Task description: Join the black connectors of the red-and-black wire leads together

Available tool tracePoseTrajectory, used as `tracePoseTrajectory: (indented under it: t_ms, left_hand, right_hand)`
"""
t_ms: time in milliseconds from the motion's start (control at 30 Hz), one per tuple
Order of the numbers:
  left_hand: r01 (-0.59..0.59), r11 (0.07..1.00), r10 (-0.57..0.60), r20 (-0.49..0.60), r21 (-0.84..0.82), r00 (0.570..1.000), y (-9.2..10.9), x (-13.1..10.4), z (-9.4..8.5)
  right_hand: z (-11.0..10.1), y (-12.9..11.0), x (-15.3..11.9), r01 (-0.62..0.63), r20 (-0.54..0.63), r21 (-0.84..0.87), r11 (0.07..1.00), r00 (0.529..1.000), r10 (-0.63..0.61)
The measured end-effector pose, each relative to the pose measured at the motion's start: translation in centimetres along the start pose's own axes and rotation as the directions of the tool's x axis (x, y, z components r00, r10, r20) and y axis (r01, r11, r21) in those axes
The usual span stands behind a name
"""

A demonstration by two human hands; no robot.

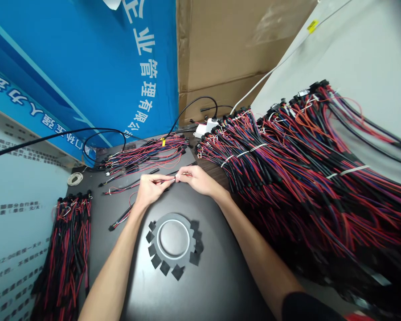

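While both forearms reach forward over the dark surface (103,249), converging from the lower corners of the view, the two hands meet just beyond the round disc (174,238). The left hand (149,189) is turned inward at the wrist, back uppermost, its fingers extended to the right and closed in a narrow pinch on a thin wire harness (174,179). The right hand (198,179) points left, fingers curled, thumb and forefinger brought together on the same harness; the fingertips of both hands are almost touching. The harness lies between them, mostly covered by the fingers; its connection to the dark lead beyond the right hand cannot be determined. The right arm is the straighter at the wrist and ends in a dark sleeve (304,307).

Black tape pieces (165,268) project around the disc, which sits between the forearms. A loose harness (120,219) lies left of the left hand, and a row of harnesses (147,151) beyond it. Tied bundles (287,165) are heaped to the right; another bundle (71,240) hangs at the left edge.
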State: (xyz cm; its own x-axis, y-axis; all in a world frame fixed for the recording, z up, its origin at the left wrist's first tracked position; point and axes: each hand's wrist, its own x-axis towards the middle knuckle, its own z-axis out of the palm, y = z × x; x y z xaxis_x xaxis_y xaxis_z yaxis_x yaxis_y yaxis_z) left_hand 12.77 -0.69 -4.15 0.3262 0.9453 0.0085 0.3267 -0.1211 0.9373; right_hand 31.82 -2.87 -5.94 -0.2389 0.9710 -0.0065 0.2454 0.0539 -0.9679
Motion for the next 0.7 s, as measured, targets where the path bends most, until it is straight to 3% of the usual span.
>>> tracePoseTrajectory:
  t_ms: [233,700]
  left_hand:
    - [0.008,0.998,-0.008,-0.006,0.06,1.0,0.26,-0.21,0.13]
    - [0.055,0.998,-0.055,-0.013,-0.02,0.998,0.41,-0.3,-0.02]
  right_hand:
    - [0.03,0.4,0.04,-0.005,0.009,0.012,1.0,1.0,0.005]
    - [-0.04,0.88,0.06,0.061,-0.003,-0.013,0.998,0.998,-0.061]
